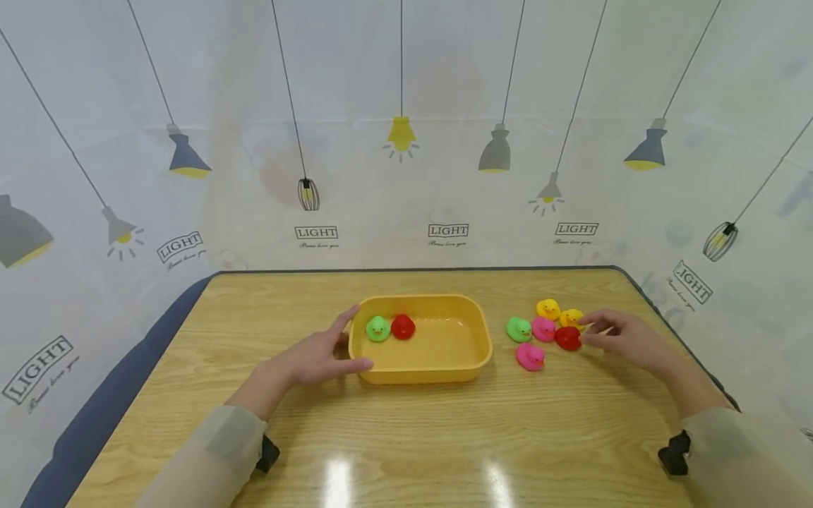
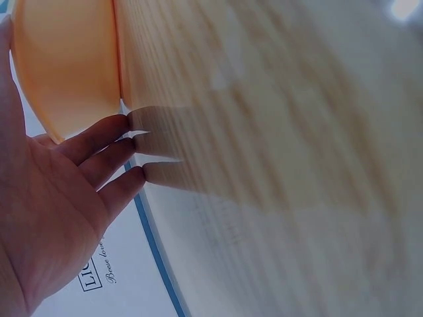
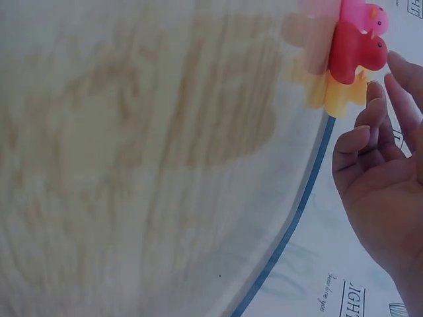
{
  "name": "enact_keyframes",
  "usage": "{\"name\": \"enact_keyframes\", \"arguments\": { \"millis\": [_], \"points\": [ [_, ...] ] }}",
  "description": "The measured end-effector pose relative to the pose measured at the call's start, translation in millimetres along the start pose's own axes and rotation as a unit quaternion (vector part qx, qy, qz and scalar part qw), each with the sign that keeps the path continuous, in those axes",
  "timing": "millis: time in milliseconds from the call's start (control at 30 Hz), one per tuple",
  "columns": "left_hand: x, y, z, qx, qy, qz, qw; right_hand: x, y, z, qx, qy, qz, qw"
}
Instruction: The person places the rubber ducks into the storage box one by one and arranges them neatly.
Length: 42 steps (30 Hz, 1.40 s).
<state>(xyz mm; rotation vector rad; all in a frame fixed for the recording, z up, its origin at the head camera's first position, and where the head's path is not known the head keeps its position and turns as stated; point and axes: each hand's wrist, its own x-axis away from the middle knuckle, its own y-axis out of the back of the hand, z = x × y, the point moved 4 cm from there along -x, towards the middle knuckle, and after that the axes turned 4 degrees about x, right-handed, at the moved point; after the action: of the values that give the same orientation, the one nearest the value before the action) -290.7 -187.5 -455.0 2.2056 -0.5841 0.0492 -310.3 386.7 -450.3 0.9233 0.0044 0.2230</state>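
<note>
Left hand spread wide at yellow tray's left edge. Right hand, fingers apart, beside outer red duck, toward table's right edge. Gap between ducks and tray's right edge.

Left arm and right arm reach forward, well apart. Left hand: thumb spread wide from straightish fingers. Right hand: fingers loosely bent.

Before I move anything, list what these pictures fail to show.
Head view: lower part of the yellow duck nearest the right hand, covered by the red duck.
Left wrist view: the tray, cut off by the top edge; its inside, hidden by its wall.
Right wrist view: whether the hand touches that red duck; any gap too small to tell.
</note>
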Motion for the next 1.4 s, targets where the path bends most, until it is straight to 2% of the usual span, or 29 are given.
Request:
{"name": "enact_keyframes", "arguments": {
  "millis": [433, 800, 1133, 1300, 1400],
  "points": [
    [-1.3, 0.2, -0.8, 0.005, -0.005, -0.003, 1.0, -10.3, -15.4, 3.3, 0.007, -0.014, 0.02, 1.0],
    [-1.5, 0.1, 0.5, 0.004, 0.001, -0.005, 1.0, -12.5, -19.2, 2.8, 0.022, -0.026, 0.045, 0.998],
    [-2.5, -0.9, 1.9, 0.003, 0.002, -0.002, 1.0, -8.8, -20.6, 4.1, 0.033, -0.01, 0.041, 0.999],
    [-2.2, -1.0, 2.3, 0.002, 0.0, -0.002, 1.0, -1.2, -16.3, 14.2, 0.025, 0.007, 0.026, 0.999],
    [-1.3, -0.6, 2.1, 0.005, 0.002, -0.001, 1.0, 4.0, -13.4, 24.5, 0.019, 0.03, 0.013, 0.999]
  ]
}}
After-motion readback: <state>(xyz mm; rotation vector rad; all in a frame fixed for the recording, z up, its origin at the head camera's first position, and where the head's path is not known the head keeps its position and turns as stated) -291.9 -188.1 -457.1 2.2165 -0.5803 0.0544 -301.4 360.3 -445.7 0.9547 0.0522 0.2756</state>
